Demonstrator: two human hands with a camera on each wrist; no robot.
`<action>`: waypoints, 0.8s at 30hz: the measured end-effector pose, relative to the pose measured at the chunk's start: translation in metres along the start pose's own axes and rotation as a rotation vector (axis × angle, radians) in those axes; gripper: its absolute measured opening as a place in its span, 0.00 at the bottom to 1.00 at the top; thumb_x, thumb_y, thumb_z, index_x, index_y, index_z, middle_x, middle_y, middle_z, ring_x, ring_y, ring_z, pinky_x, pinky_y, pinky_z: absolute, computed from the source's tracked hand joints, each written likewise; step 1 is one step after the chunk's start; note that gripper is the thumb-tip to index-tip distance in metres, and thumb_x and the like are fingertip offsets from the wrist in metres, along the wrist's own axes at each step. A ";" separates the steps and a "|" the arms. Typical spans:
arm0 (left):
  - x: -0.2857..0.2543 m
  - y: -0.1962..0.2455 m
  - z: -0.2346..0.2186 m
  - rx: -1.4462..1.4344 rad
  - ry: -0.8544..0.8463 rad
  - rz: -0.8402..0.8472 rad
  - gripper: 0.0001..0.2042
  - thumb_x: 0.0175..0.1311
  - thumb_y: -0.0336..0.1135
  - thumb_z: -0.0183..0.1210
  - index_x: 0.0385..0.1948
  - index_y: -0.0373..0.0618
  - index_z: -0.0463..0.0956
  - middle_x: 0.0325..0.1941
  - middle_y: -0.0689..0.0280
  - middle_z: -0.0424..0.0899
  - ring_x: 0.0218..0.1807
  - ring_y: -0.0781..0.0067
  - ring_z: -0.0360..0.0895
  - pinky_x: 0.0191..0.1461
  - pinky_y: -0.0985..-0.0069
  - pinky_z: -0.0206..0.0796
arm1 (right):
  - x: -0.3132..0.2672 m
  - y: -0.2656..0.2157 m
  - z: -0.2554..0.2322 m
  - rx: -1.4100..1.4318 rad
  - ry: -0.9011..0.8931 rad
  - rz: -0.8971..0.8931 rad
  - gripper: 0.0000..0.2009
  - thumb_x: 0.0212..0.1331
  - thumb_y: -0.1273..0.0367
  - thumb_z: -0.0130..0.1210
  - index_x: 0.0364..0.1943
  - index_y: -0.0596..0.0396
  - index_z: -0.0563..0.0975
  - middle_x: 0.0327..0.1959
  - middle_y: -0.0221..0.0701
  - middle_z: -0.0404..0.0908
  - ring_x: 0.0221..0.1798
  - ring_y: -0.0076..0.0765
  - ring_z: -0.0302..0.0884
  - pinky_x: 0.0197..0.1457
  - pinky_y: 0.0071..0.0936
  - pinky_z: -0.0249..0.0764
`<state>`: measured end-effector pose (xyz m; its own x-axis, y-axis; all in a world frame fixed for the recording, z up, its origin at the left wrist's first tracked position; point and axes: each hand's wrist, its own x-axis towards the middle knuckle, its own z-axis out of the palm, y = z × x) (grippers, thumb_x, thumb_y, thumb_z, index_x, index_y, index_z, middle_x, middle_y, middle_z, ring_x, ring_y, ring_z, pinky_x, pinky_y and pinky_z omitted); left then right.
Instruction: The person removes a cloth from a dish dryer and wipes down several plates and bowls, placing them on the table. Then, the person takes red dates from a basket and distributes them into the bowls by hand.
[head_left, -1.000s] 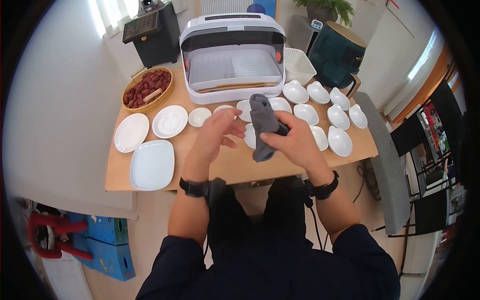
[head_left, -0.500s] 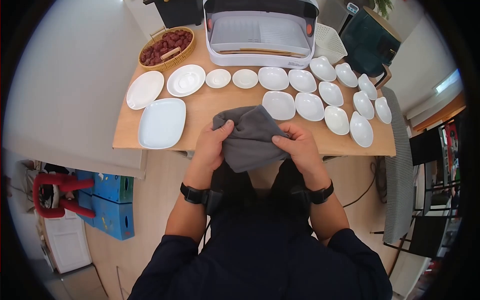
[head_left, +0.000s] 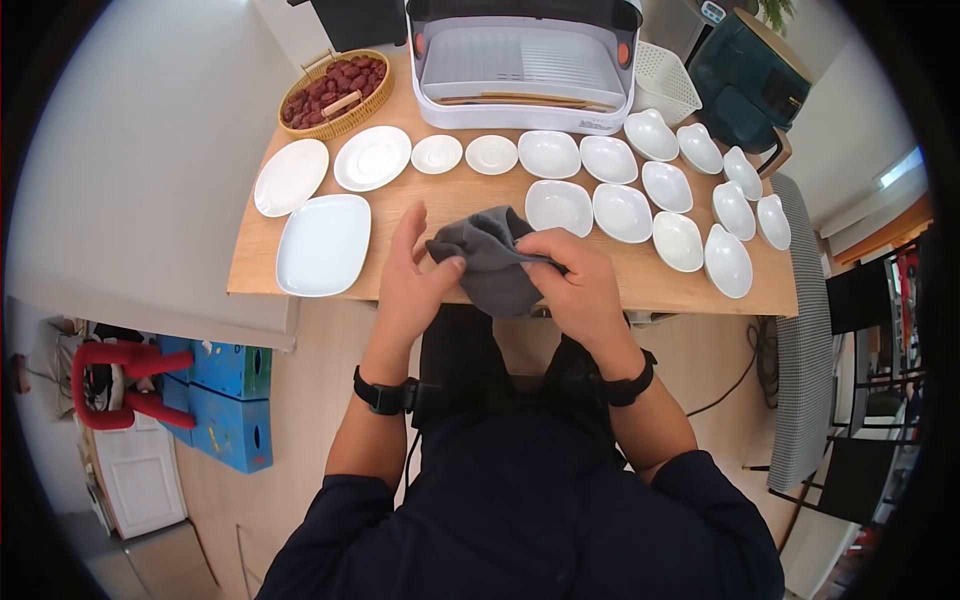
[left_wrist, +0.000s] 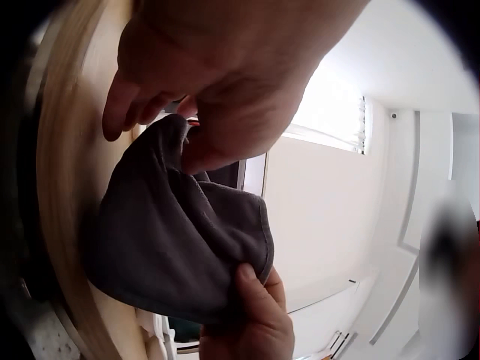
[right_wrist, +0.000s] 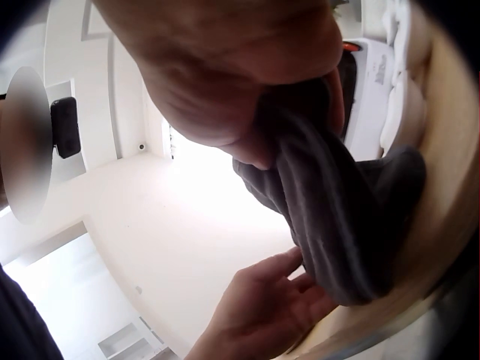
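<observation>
A grey cloth [head_left: 492,270] hangs in loose folds over the table's front edge. My right hand [head_left: 580,285] pinches its right side between thumb and fingers; the same pinch shows low in the left wrist view, on the cloth [left_wrist: 165,232] near a hemmed edge. My left hand [head_left: 412,285] is at the cloth's left side, its fingers spread and raised and its thumb against the fabric. In the right wrist view the left hand's fingers [right_wrist: 307,300] lie beside the folded cloth [right_wrist: 330,217], not curled round it.
White plates [head_left: 372,158] and a square plate [head_left: 323,246] stand on the left of the table [head_left: 430,215], small white bowls [head_left: 622,213] on the right. Behind are a basket of dark red pieces [head_left: 345,120], a white open-fronted appliance [head_left: 520,118], a white basket [head_left: 665,85] and a green appliance [head_left: 750,80].
From one hand, the cloth was spread between both hands, and now it is gathered smaller. The left hand has loosened its hold and raised its fingers; the right hand has moved slightly left.
</observation>
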<state>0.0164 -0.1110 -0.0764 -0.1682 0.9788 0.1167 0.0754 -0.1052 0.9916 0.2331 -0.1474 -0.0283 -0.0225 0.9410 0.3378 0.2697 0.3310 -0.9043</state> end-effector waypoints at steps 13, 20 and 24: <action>0.013 0.077 -0.017 -0.014 -0.451 0.278 0.09 0.68 0.29 0.66 0.46 0.39 0.85 0.39 0.68 0.86 0.41 0.79 0.80 0.42 0.79 0.72 | 0.030 -0.045 -0.027 -0.219 -0.162 -0.153 0.12 0.55 0.74 0.66 0.45 0.56 0.85 0.39 0.37 0.85 0.40 0.44 0.84 0.44 0.34 0.78; 0.019 0.101 -0.022 -0.105 -0.352 0.205 0.10 0.68 0.32 0.67 0.47 0.38 0.84 0.38 0.69 0.87 0.39 0.82 0.80 0.43 0.80 0.73 | 0.055 -0.054 -0.028 -0.204 -0.132 -0.356 0.09 0.56 0.71 0.67 0.41 0.58 0.84 0.37 0.31 0.86 0.38 0.35 0.83 0.45 0.31 0.76; 0.015 0.125 -0.030 -0.204 -0.425 0.301 0.14 0.60 0.33 0.74 0.45 0.40 0.85 0.36 0.71 0.87 0.40 0.83 0.80 0.44 0.80 0.74 | 0.063 -0.095 -0.038 0.065 -0.278 -0.042 0.08 0.61 0.71 0.66 0.40 0.60 0.84 0.32 0.23 0.83 0.36 0.18 0.76 0.42 0.22 0.72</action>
<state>-0.0059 -0.1147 0.0507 0.2452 0.8807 0.4053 -0.1395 -0.3816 0.9137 0.2427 -0.1226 0.0889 -0.2980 0.9068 0.2983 0.2010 0.3651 -0.9090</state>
